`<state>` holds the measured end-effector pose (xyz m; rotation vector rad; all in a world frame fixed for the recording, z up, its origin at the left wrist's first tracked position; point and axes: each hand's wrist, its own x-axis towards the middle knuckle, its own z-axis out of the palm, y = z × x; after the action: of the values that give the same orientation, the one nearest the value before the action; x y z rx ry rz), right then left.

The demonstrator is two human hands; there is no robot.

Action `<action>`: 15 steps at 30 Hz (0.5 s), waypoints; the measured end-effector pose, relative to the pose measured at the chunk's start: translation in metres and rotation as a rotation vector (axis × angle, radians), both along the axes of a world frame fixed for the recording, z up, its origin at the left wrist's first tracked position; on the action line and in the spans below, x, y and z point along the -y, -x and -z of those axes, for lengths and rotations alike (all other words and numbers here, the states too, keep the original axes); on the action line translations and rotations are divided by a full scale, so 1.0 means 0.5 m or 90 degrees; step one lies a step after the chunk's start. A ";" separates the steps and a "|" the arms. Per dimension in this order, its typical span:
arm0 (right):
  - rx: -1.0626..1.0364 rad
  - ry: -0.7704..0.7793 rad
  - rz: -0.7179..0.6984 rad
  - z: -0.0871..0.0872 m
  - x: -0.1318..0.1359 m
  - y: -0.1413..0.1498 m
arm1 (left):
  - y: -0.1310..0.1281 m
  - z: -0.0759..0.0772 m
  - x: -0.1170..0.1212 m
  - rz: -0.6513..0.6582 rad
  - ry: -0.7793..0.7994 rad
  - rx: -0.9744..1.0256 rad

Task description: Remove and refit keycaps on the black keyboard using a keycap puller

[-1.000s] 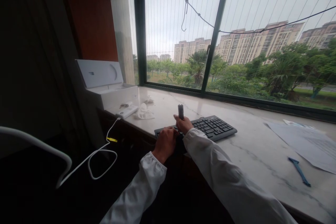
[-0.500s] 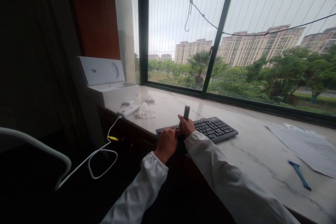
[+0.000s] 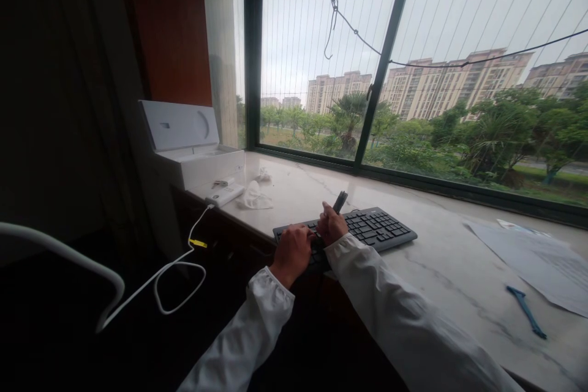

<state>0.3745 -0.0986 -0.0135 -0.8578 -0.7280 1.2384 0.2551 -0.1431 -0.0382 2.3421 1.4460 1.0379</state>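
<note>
A black keyboard lies at the front edge of the marble sill, its near left corner by my hands. My left hand is closed over the keyboard's left part, fingers curled down onto it; the fingertips are hidden. Just to its right, my right hand is wrapped round a dark stick-like tool. The tool's upper end sticks out above the fist, tilted to the right. Its lower end is hidden behind my hands, so I cannot tell whether it touches the keys.
An open white box stands at the left, with a white power strip before it. Crumpled white plastic lies beside that. A white cable hangs at the left. Paper sheets and a blue tool lie at the right.
My right hand has turned, so the dark tool, almost upright before, now leans to the right. My left hand stays almost in place on the keyboard.
</note>
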 end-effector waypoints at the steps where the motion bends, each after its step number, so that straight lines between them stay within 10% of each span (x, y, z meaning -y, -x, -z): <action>1: -0.006 0.001 -0.001 0.000 0.000 0.000 | 0.000 0.000 0.000 0.000 -0.002 0.000; 15: -0.020 -0.011 -0.013 0.002 0.003 -0.002 | 0.002 0.009 -0.003 0.009 -0.038 0.000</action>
<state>0.3758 -0.1001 -0.0144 -0.8164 -0.7222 1.2594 0.2543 -0.1418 -0.0429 2.3893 1.4153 1.0917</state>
